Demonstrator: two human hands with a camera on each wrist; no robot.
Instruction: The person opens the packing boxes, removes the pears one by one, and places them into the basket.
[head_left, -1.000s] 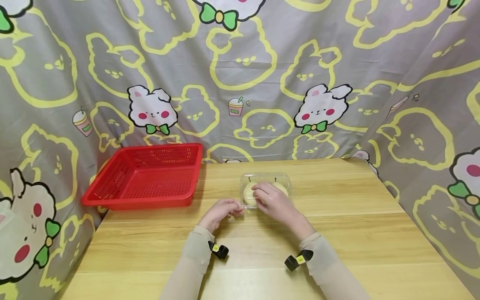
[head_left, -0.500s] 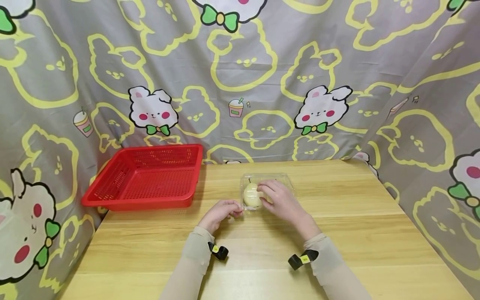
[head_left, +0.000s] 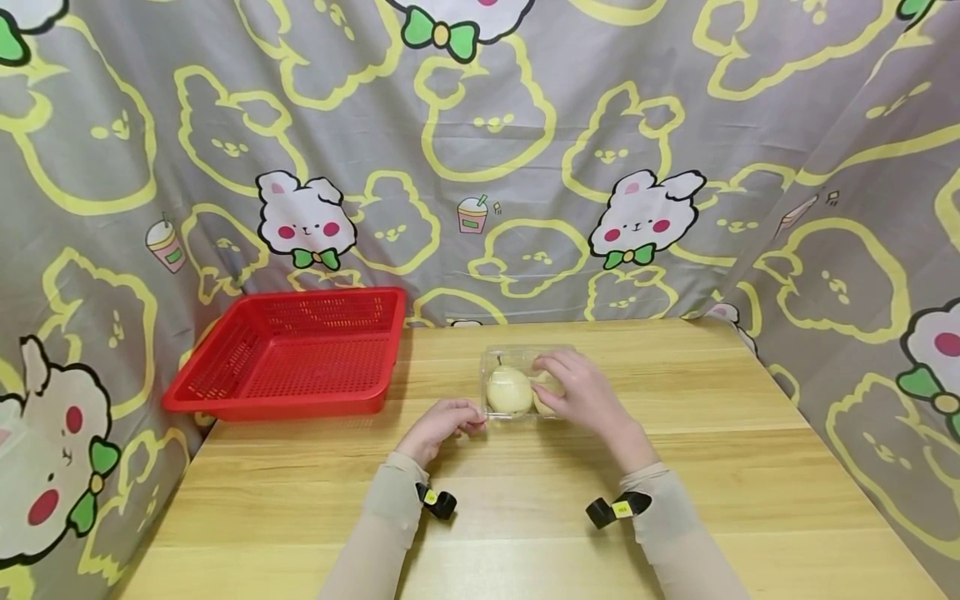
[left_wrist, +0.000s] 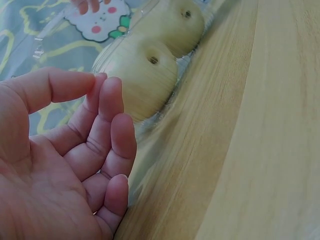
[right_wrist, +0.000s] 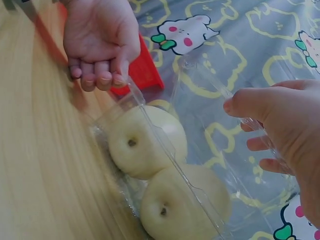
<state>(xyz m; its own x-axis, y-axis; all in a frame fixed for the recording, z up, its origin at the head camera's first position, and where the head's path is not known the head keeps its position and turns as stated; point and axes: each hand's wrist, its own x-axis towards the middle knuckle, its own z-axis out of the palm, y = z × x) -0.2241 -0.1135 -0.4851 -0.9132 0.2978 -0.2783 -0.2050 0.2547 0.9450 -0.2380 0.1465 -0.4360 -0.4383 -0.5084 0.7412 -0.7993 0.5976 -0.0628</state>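
Head view: a clear box (head_left: 525, 352) with two pears (head_left: 510, 393) stands on the table (head_left: 517, 525), right of the red basket (head_left: 300, 408), the right hand (head_left: 581, 392) over its right side. Left wrist view: the left hand's (left_wrist: 70, 155) thumb and forefinger tips meet. Right wrist view: they pinch the box's corner; the right thumb and fingers curve apart at its clear edge, whether gripping I cannot tell.

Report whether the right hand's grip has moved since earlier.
Yes: in the head view, the right grip has shifted rightward, away from the red plastic basket.
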